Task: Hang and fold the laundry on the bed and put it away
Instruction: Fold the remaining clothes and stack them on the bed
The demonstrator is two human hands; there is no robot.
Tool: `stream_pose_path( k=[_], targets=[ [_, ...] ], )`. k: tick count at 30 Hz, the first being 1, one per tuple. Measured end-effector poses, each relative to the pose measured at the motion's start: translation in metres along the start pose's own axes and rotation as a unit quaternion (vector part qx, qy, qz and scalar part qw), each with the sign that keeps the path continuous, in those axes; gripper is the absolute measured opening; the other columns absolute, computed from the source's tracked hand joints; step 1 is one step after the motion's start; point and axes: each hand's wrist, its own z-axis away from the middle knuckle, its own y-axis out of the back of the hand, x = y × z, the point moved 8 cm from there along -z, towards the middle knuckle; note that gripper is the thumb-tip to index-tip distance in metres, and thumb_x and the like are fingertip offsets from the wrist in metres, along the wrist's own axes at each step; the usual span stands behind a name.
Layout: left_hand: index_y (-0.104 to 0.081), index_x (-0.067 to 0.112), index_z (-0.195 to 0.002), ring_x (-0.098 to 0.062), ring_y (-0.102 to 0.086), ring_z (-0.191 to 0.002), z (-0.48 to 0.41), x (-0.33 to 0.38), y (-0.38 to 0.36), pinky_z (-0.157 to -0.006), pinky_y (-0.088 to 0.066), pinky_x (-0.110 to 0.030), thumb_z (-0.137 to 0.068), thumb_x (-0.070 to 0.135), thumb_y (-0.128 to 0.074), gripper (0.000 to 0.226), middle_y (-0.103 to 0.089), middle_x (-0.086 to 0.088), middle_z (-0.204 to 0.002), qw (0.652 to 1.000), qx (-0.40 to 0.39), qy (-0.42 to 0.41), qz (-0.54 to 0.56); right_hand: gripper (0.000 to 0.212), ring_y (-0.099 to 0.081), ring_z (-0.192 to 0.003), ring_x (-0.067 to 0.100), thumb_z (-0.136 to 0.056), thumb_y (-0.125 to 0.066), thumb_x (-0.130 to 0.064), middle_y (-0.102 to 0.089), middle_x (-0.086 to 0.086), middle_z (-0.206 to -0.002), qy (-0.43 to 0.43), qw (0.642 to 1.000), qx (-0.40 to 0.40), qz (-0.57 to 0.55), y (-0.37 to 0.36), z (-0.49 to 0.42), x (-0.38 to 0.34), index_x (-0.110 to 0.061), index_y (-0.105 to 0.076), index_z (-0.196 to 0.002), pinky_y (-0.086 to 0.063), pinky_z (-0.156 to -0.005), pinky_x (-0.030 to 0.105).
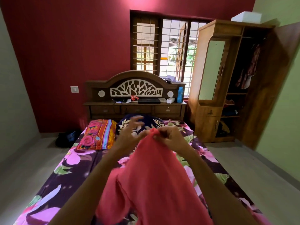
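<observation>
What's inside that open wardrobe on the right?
In the wardrobe, clothes hang up top and folded piles sit on shelves below. The mirrored front hides the left side.

Above the bed [78, 172], the person's left forearm [97, 172] and right forearm [207, 172] are bare along their whole visible length. The left hand [129, 132] and right hand [170, 137] are bare too. The left hand's fingers [138, 119] are motion-blurred towards the bed's head end.

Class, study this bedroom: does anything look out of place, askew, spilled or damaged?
Nothing looks spilled or damaged. A dark heap lies on the floor left of the bed, loose papers sit piled on the headboard top, and the wardrobe stands open.
</observation>
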Motion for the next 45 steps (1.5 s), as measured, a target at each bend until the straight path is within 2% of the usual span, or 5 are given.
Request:
stream_pose_path(
  k=[11, 21, 27, 36, 45],
  targets=[
    [-0.042, 0.049, -0.115, -0.010, -0.054, -0.061, 0.012, -0.003, -0.057, -0.058, -0.044, -0.021, -0.079, 0.052, -0.050, 0.037, -0.064, -0.012, -0.074, 0.993, -0.046, -0.107, 0.033, 0.019, -0.061, -0.068, -0.004, -0.080, -0.070, -0.002, -0.069, -0.010, -0.075, -0.019, 0.997, 0.073, -0.012, 0.025, 0.016, 0.012, -0.016, -0.072, -0.092, -0.047, -0.066, 0.015],
    [-0.060, 0.019, -0.108, 0.019, -0.049, -0.066, 0.032, -0.052, -0.057, -0.059, -0.037, -0.006, -0.072, 0.042, -0.068, 0.043, -0.052, 0.024, -0.081, 0.991, -0.076, -0.097, -0.059, 0.018, -0.062, -0.072, -0.006, -0.084, -0.064, 0.000, -0.067, -0.003, -0.082, -0.034, 0.969, 0.220, -0.104, 0.078, 0.023, 0.008, -0.011, -0.067, -0.098, -0.051, -0.071, 0.014],
    [-0.048, 0.026, -0.053, 0.005, -0.042, -0.043, 0.038, -0.099, -0.037, -0.046, -0.025, -0.013, -0.065, 0.023, -0.073, 0.028, -0.049, 0.025, -0.048, 0.994, -0.077, 0.013, -0.081, 0.013, -0.059, -0.070, -0.001, -0.086, -0.063, -0.006, -0.065, -0.006, -0.078, -0.064, 0.947, 0.298, -0.103, 0.108, 0.036, 0.027, -0.016, -0.067, -0.093, -0.050, -0.068, 0.017],
    [-0.066, 0.014, -0.087, 0.013, -0.053, -0.063, -0.006, -0.027, 0.037, -0.063, -0.040, -0.004, -0.078, -0.004, -0.068, 0.020, -0.064, 0.020, -0.065, 0.995, 0.077, -0.040, 0.049, 0.010, -0.056, -0.076, 0.010, -0.090, -0.060, -0.015, -0.063, -0.005, -0.081, -0.135, 0.923, 0.328, -0.152, 0.135, 0.064, 0.052, -0.024, -0.066, -0.090, -0.049, -0.071, 0.030],
    [-0.072, 0.024, -0.056, 0.005, -0.053, -0.052, 0.032, -0.071, 0.008, -0.052, -0.043, -0.007, -0.049, 0.013, -0.089, 0.022, -0.062, 0.014, -0.053, 0.966, -0.039, 0.088, 0.242, 0.026, -0.061, -0.068, 0.018, -0.067, -0.083, -0.024, -0.063, 0.011, -0.077, -0.268, 0.947, -0.090, -0.154, 0.097, 0.089, 0.076, -0.008, -0.069, -0.081, -0.052, -0.058, 0.028]
  ],
)
